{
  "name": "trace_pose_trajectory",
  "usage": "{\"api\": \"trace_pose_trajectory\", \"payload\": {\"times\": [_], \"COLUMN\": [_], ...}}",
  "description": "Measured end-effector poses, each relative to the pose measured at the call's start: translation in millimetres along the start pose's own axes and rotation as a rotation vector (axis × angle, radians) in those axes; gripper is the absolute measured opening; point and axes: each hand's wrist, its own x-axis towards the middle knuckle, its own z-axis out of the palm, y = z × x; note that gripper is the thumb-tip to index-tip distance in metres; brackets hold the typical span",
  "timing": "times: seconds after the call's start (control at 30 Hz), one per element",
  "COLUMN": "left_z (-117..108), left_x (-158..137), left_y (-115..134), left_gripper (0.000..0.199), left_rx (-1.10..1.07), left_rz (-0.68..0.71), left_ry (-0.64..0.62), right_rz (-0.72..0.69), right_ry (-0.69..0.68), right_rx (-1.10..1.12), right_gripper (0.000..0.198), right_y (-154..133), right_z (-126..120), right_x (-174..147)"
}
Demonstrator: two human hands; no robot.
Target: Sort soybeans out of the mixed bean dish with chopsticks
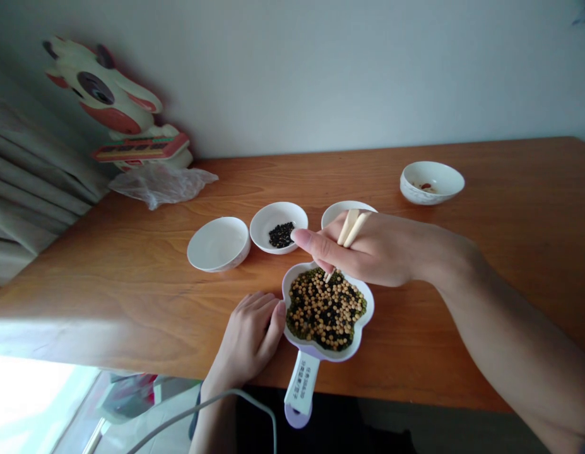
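My right hand (368, 249) is closed around a pair of wooden chopsticks (353, 228). Their tips reach down into a white, flower-shaped long-handled dish (370, 315) with a purple underside. Yellow soybeans (327, 309), black beans and small green beans lie mixed in it. My left hand (252, 337) rests on the table left of the dish, fingers loosely bent, its thumb against the rim. Just beyond the dish stand a white bowl with black beans (281, 234), a bare white bowl (219, 243) and a third white bowl (346, 207), mostly hidden by my right hand.
Another white bowl (429, 184) with a few reddish bits stands at the back right of the wooden table (145, 302). A cow-shaped toy keyboard (126, 107) and a crumpled plastic bag (162, 184) sit at the back left. A grey cable (202, 403) crosses my left forearm.
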Motion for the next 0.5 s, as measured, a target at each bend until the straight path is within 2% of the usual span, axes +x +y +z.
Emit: {"api": "trace_pose_trajectory", "payload": {"times": [0.5], "left_z": [-1.6], "left_x": [0.3], "left_y": [3.0], "left_gripper": [0.038], "left_rx": [0.009], "left_rz": [-0.002], "left_ry": [0.001], "right_rz": [-0.057], "right_ry": [-0.006], "right_rx": [0.018], "right_gripper": [0.075], "right_y": [2.2], "right_z": [0.3], "right_x": [0.2]}}
